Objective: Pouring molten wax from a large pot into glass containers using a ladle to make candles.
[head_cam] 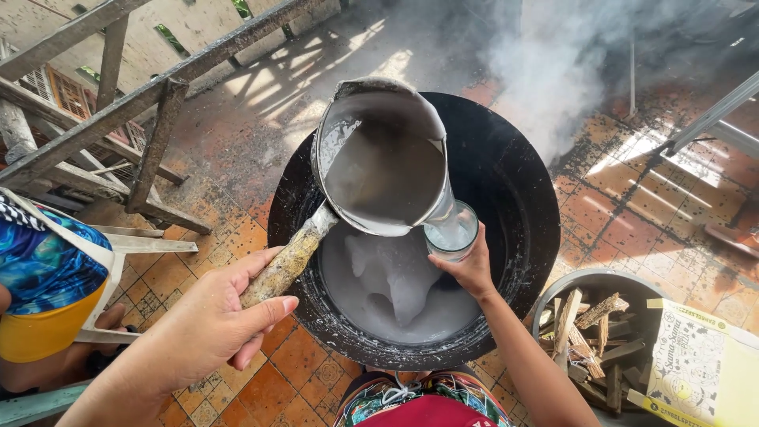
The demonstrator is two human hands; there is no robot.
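My left hand point(217, 316) grips the rough wooden handle point(288, 261) of a dented metal ladle pot point(379, 154), which is tilted over a large black wok point(522, 198). White liquid runs from the pot's lip into a clear glass point(452, 231) that my right hand point(468, 269) holds from below over the wok. The wok's bottom holds a pool of the same milky white liquid point(387, 289). The glass looks partly filled.
A grey basin of chopped firewood point(593, 324) and a yellow-and-white cardboard box point(696, 364) sit at the right. Another person in blue and yellow point(39, 285) sits at the left by a wooden frame point(118, 111). Smoke point(553, 63) rises behind the wok over a tiled floor.
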